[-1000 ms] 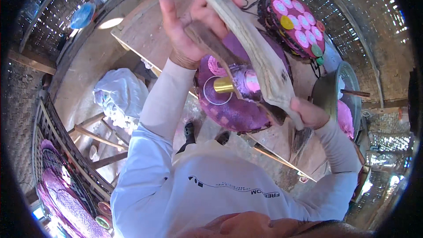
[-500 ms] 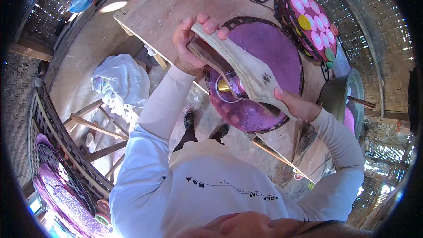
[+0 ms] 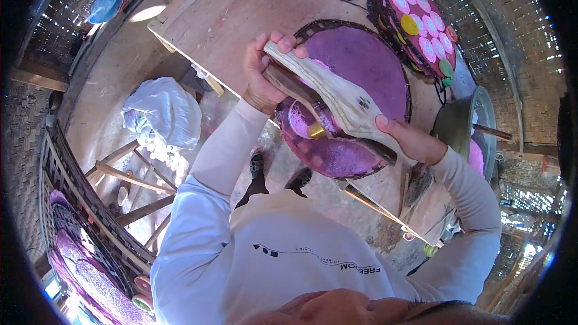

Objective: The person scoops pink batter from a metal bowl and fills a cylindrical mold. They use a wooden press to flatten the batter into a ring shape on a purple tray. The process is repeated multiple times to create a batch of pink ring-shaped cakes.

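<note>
My left hand (image 3: 263, 75) and my right hand (image 3: 412, 138) are closed around opposite ends of a two-bar wooden hand press (image 3: 340, 88). Its pale, thick upper bar lies over a darker lower bar, and a brass cylinder (image 3: 315, 130) shows beneath. Below the press is a round woven tray (image 3: 385, 72) covered in purple, with a thin pale ring and a pink patch (image 3: 297, 119) near its left side. The press hides part of the tray.
The tray rests on a wooden table (image 3: 211, 18). Stacked trays with pink and white rounds (image 3: 426, 24) stand far right, beside a large metal pot (image 3: 454, 129). At left are a white cloth bundle (image 3: 165, 111) and a rack with purple trays (image 3: 84, 259).
The view has shifted slightly. The press has turned a little over the tray, the brass cylinder sits lower, and more of the pink patch inside the ring shows. Both hands keep their grip.
</note>
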`<state>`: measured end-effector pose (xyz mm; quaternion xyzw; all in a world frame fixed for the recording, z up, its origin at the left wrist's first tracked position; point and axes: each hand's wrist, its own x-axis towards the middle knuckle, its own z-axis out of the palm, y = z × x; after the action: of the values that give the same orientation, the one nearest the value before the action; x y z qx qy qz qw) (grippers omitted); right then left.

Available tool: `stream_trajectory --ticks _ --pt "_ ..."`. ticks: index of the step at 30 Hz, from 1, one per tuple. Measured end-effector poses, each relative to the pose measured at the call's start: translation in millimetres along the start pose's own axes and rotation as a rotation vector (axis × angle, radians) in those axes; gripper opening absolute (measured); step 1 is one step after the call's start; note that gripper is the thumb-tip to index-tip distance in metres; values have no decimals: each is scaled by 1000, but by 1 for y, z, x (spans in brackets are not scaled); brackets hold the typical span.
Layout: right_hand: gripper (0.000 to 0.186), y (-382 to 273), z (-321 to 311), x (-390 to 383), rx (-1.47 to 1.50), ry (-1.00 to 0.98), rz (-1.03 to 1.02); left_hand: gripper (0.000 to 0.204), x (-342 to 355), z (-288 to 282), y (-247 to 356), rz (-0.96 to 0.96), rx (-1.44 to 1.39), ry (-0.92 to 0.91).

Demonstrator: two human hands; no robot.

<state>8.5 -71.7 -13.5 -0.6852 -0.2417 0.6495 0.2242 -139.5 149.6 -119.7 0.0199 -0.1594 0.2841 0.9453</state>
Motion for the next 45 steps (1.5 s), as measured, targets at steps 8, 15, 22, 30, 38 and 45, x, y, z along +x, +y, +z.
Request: stream_trajectory --ticks 8,15,22,30,38,45 --pt "70 -9 -11 0 -424 271 -145 21 15 -13 3 37 14 -70" --pt "73 -16 13 21 -437 307 -205 23 11 3 36 34 127 -119" --pt "70 -22 20 12 -382 213 -83 18 -16 -3 29 63 217 -12" --pt "55 -1 2 -27 -179 308 -341 80 11 55 1 -121 271 12" --pt "46 10 23 1 438 131 -500 46 -13 65 -32 168 1909 -319" --pt "40 72 59 55 -922 776 -839 33 -55 87 -1 170 1715 253"
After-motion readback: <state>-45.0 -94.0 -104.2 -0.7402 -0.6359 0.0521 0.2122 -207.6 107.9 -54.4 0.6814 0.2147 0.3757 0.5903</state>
